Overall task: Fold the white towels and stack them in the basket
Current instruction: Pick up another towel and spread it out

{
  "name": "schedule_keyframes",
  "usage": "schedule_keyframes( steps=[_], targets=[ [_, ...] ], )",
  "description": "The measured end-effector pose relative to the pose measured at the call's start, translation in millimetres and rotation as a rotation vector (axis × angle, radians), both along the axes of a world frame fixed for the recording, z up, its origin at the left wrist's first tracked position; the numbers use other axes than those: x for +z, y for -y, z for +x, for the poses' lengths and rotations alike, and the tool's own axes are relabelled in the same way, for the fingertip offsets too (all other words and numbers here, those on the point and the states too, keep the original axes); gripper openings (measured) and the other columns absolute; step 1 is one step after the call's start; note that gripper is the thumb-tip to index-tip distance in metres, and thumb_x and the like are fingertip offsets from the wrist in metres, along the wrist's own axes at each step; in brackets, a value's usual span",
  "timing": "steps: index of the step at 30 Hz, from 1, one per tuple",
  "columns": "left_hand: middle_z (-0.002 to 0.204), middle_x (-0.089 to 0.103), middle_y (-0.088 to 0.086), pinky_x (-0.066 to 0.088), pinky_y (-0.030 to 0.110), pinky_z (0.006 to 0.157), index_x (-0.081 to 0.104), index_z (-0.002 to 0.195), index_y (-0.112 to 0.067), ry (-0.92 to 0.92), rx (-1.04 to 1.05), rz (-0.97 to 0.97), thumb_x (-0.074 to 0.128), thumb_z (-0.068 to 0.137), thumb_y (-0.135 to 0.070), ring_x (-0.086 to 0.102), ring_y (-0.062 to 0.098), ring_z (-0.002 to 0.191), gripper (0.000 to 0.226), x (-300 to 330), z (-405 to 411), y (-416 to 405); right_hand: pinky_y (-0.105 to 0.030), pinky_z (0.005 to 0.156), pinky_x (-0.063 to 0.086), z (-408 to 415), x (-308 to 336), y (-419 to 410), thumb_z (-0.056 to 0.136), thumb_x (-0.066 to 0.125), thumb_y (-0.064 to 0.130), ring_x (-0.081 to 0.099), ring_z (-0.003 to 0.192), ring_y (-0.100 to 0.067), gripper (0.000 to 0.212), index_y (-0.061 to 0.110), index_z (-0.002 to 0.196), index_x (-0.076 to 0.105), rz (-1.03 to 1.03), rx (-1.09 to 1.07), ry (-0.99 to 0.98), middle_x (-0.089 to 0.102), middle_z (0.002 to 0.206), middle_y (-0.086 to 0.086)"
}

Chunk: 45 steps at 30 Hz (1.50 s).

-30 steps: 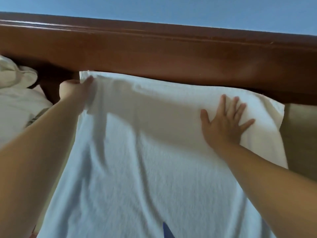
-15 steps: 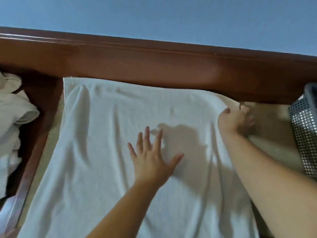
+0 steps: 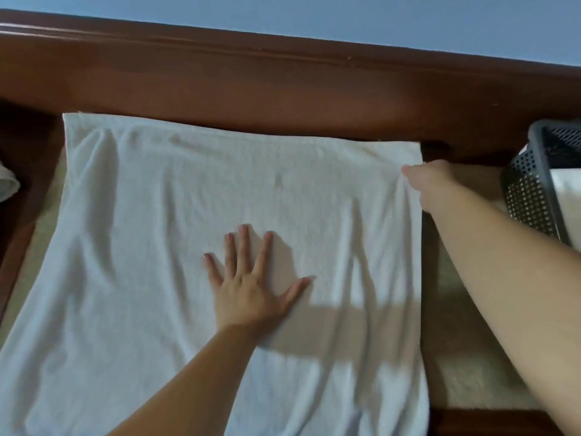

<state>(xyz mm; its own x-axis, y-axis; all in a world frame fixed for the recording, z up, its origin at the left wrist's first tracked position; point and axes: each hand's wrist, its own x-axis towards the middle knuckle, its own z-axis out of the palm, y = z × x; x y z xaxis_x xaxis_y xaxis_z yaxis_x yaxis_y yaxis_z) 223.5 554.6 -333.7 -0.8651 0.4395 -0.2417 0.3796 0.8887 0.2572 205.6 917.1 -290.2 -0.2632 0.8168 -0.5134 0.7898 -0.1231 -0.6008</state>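
The left hand [image 3: 251, 291] is laid flat on the middle of the white towel [image 3: 157, 247], its fingers straight and spread and its palm pressed onto the cloth, with nothing gripped; the right hand [image 3: 432, 184] is placed at the towel's right edge near the far right corner, where the thumb is seen on the cloth and the edge appears to be pinched, though the fingers are hidden behind the hand and the hold cannot be fully made out; the towel is spread open and lightly wrinkled under both hands, its far edge lying against the dark wooden board [image 3: 283, 89] and its near end running out of view at the bottom; a pale mat [image 3: 465, 357] is seen beneath it, exposed on the right below the right forearm; the grey perforated basket [image 3: 528, 196] is set at the far right, well apart from the left hand and near the right one, with a white towel in the basket [image 3: 569, 196] partly shown; more white cloth [image 3: 8, 184] is glimpsed at the left edge; a blue wall [image 3: 314, 14] is seen beyond the board.
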Motion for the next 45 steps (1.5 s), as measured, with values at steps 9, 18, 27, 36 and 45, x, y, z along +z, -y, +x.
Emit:
schedule_keyframes(
  steps=[9,18,27,36,45],
  targets=[
    [0.175,-0.01,0.0,-0.006,0.062,0.125,0.005,0.165,-0.042,-0.018,0.008,0.024,0.024,0.072,-0.106,-0.012,0.026,0.16,0.114,-1.8,1.2,-0.7,-0.046,0.091,0.06,30.8,-1.3,-4.2,0.091,0.074,0.038,0.073,0.098,-0.028,0.034,0.016,0.115,0.067,-0.181,0.023,-0.104,0.075,0.115,-0.008],
    [0.172,-0.021,-0.002,-0.013,0.06,0.124,-0.005,0.163,-0.045,0.066,-0.013,0.002,0.023,0.063,-0.111,-0.022,0.023,0.158,0.123,6.3,-2.2,1.5,-0.05,0.101,0.056,133.2,-10.2,61.2,0.101,0.067,0.033,0.075,0.102,-0.022,0.018,0.02,0.114,0.07,-0.424,-0.11,-0.302,0.077,0.116,-0.005],
    [0.171,-0.024,-0.004,-0.012,0.064,0.123,-0.003,0.162,-0.048,0.202,-0.081,-0.036,0.041,0.079,-0.092,-0.023,0.024,0.158,0.104,12.4,1.9,14.1,-0.042,0.096,0.055,156.0,8.7,90.8,0.1,0.063,0.042,0.072,0.114,-0.026,0.043,0.011,0.128,0.07,-0.669,-0.109,-0.464,0.075,0.123,-0.01],
    [0.171,-0.024,-0.002,0.005,0.074,0.12,0.003,0.162,-0.046,0.237,-0.071,-0.139,0.051,0.083,-0.084,-0.018,0.03,0.159,0.1,22.1,27.3,12.5,-0.04,0.08,0.062,146.6,24.7,78.6,0.097,0.073,0.014,0.078,0.09,-0.025,0.011,0.008,0.105,0.076,-0.508,-0.3,-0.521,0.08,0.103,-0.01],
    [0.171,-0.02,0.007,0.01,0.08,0.114,0.018,0.152,-0.038,0.262,0.008,-0.15,0.067,0.074,-0.083,-0.016,0.04,0.157,0.103,23.7,31.2,-12.2,-0.044,0.106,0.054,94.0,44.5,37.2,0.099,0.068,0.01,0.068,0.114,-0.025,0.01,0.013,0.108,0.069,-0.539,-0.343,-0.566,0.07,0.12,-0.008]
  ],
)
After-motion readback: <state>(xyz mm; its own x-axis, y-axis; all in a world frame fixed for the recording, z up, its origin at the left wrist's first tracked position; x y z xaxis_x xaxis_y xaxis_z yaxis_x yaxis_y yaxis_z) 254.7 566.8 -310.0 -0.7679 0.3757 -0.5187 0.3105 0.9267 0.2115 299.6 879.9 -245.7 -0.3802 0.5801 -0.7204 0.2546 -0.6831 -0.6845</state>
